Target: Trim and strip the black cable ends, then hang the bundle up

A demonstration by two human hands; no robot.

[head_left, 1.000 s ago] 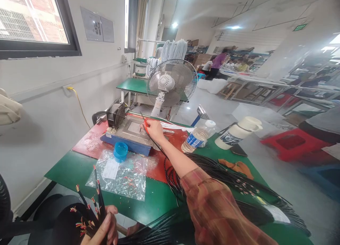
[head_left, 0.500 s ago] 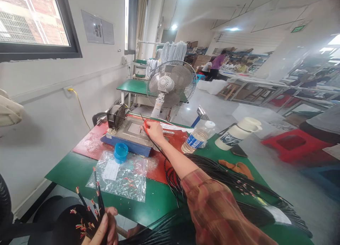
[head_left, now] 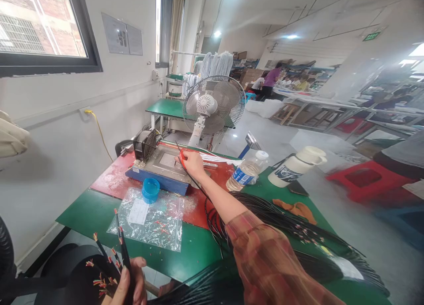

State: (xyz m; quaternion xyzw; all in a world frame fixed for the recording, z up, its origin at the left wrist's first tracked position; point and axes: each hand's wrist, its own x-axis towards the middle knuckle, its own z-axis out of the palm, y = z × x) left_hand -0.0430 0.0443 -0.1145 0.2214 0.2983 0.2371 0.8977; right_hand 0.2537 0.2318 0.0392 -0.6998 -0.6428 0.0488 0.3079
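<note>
we find the left hand [head_left: 135,280] low, by the near edge of the table [head_left: 198,254], its thumb and fingers closed around a bundle [head_left: 124,255] of black wires whose ends — bared to coloured cores — point up and away. we observe the right hand [head_left: 192,164] over the machine [head_left: 159,180], fingers curled and pinching a red tool [head_left: 181,156] with a thin dark tip; its exact kind we cannot tell. a black cable [head_left: 196,182] runs back from that hand along the forearm; whether the fingers grip it too, we cannot tell. the machine sits on a red board [head_left: 111,177], a small fan [head_left: 145,145] at its left end. in front we note a blue cup [head_left: 151,191] at the far edge of a clear bag [head_left: 170,241] — red scraps show on or in it. to the right are a bottle [head_left: 243,175] and a flask [head_left: 289,168].
</note>
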